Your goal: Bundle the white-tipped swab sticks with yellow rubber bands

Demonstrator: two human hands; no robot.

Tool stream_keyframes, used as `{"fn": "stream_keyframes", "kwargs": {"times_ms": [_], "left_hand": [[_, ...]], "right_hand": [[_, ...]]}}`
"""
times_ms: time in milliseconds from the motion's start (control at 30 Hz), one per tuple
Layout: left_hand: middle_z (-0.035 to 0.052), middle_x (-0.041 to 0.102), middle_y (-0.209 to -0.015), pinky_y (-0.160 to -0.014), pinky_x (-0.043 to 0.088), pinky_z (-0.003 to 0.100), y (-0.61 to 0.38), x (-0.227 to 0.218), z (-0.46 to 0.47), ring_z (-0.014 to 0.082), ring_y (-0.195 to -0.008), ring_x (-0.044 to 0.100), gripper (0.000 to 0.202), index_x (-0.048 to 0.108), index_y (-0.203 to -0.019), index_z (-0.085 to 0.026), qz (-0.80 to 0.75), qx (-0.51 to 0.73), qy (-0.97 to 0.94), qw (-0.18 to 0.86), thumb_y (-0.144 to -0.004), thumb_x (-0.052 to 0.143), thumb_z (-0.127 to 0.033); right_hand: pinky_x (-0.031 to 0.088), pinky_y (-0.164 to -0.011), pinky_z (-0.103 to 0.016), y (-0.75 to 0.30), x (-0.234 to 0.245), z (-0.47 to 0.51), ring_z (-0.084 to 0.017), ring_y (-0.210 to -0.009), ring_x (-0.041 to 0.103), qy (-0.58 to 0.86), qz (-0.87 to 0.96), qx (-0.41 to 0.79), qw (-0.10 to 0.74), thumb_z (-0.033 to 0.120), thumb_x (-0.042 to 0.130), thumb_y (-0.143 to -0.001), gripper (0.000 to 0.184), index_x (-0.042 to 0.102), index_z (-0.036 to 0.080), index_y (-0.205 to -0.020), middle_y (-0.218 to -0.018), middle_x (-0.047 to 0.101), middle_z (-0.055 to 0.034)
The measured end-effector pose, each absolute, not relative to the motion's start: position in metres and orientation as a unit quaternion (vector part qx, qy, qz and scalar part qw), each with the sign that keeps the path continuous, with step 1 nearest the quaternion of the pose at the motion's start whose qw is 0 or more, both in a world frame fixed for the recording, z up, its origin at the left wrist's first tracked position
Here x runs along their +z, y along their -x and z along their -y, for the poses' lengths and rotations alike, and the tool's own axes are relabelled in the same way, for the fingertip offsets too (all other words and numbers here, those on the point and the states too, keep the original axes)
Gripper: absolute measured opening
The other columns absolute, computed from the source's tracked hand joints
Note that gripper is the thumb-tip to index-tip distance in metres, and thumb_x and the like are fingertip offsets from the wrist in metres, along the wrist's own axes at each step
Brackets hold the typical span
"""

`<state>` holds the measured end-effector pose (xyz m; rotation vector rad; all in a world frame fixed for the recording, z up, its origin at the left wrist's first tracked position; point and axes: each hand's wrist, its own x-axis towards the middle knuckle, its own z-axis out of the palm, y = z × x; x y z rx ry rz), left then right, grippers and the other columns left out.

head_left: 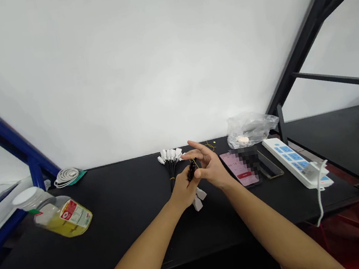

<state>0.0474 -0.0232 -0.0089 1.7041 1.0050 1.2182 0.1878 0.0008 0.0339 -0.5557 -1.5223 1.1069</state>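
Left hand (pixel 182 192) grips cable bundle (pixel 192 170); right hand (pixel 209 167), fingers spread, touches it (phone (pixel 241 168) just beside).

Over the black tabletop (pixel 118 218) the two hands meet. The left hand (pixel 183 189) is closed around a short black cable bundle (pixel 192 169), and the bundle's white connectors (pixel 199 198) hang out below the fist. The right hand (pixel 209 166) touches the top of that bundle with its fingers spread. Just behind lies a second bundle of black cables (pixel 171 160), its white plugs fanned toward the wall. To the right are a phone (pixel 242 167), a white power strip (pixel 294 161) and a clear plastic bag (pixel 250 128). To the left are a tipped jar (pixel 58 213) and a coiled white cord (pixel 66 176).
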Motion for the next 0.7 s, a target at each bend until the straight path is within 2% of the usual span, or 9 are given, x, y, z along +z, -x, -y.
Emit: {"fn": "stream_keyframes", "kwargs": {"times_ms": [67, 200, 300, 400, 500, 600, 700], "left_hand": [[0.0001, 0.057, -0.064, -0.054, 0.037, 0.024, -0.047, -0.008, 0.023, 0.0128, -0.056, 0.051, 0.046, 0.062, -0.089, -0.015, -0.394, 0.476, -0.689, 0.379, -0.092, 0.051, -0.06], [0.0075, 0.071, -0.087, -0.066, 0.051, 0.029, -0.048, -0.003, 0.023, 0.0204, -0.077, 0.067, 0.026, 0.067, -0.099, -0.016, -0.384, 0.469, -0.697, 0.385, -0.09, 0.057, -0.038], [0.0104, 0.073, -0.096, -0.075, 0.055, 0.033, -0.05, 0.005, 0.024, 0.0242, -0.09, 0.07, 0.019, 0.07, -0.098, -0.017, -0.382, 0.474, -0.68, 0.41, -0.088, 0.057, -0.028], [0.0105, 0.073, -0.096, -0.076, 0.055, 0.034, -0.051, 0.007, 0.024, 0.0248, -0.091, 0.07, 0.018, 0.071, -0.095, -0.016, -0.378, 0.482, -0.67, 0.419, -0.088, 0.057, -0.026], [0.0092, 0.073, -0.091, -0.07, 0.054, 0.031, -0.051, 0.001, 0.022, 0.0232, -0.085, 0.069, 0.016, 0.069, -0.094, -0.015, -0.388, 0.482, -0.672, 0.407, -0.087, 0.058, -0.024], [0.0069, 0.071, -0.083, -0.064, 0.051, 0.028, -0.051, -0.006, 0.021, 0.0198, -0.074, 0.067, 0.017, 0.067, -0.093, -0.014, -0.401, 0.487, -0.676, 0.382, -0.09, 0.056, -0.027], [0.0068, 0.072, -0.086, -0.069, 0.052, 0.03, -0.052, -0.009, 0.022, 0.02, -0.075, 0.068, 0.021, 0.067, -0.101, -0.016, -0.39, 0.484, -0.692, 0.367, -0.092, 0.053, -0.027]], "right_hand": [[0.038, -0.111, -0.05, -0.186, 0.034, 0.003, -0.031, -0.126, 0.056, 0.233, 0.661, 0.459, 0.546, 0.055, 0.092, -0.058, 0.102, 0.049, 0.025, -0.145, -0.114, 0.075, -0.0111], [0.05, -0.099, -0.044, -0.183, 0.033, 0.009, -0.031, -0.125, 0.058, 0.247, 0.683, 0.469, 0.503, 0.045, 0.093, -0.06, 0.098, 0.047, 0.028, -0.146, -0.118, 0.072, -0.0116], [0.056, -0.088, -0.039, -0.186, 0.032, 0.01, -0.029, -0.114, 0.066, 0.28, 0.705, 0.471, 0.45, 0.034, 0.094, -0.061, 0.094, 0.049, 0.028, -0.144, -0.116, 0.071, -0.0102], [0.057, -0.085, -0.038, -0.19, 0.031, 0.008, -0.028, -0.108, 0.069, 0.299, 0.709, 0.476, 0.426, 0.03, 0.092, -0.063, 0.094, 0.048, 0.029, -0.146, -0.116, 0.069, -0.009], [0.056, -0.088, -0.04, -0.191, 0.031, 0.006, -0.028, -0.111, 0.068, 0.29, 0.702, 0.474, 0.446, 0.031, 0.092, -0.063, 0.096, 0.046, 0.029, -0.147, -0.115, 0.07, -0.0092], [0.052, -0.096, -0.044, -0.187, 0.031, 0.004, -0.03, -0.121, 0.061, 0.261, 0.675, 0.467, 0.508, 0.038, 0.093, -0.063, 0.098, 0.044, 0.028, -0.147, -0.112, 0.073, -0.0099], [0.048, -0.102, -0.048, -0.181, 0.03, 0.006, -0.03, -0.125, 0.058, 0.241, 0.649, 0.457, 0.559, 0.044, 0.092, -0.064, 0.097, 0.045, 0.027, -0.147, -0.108, 0.076, -0.0108]]}}
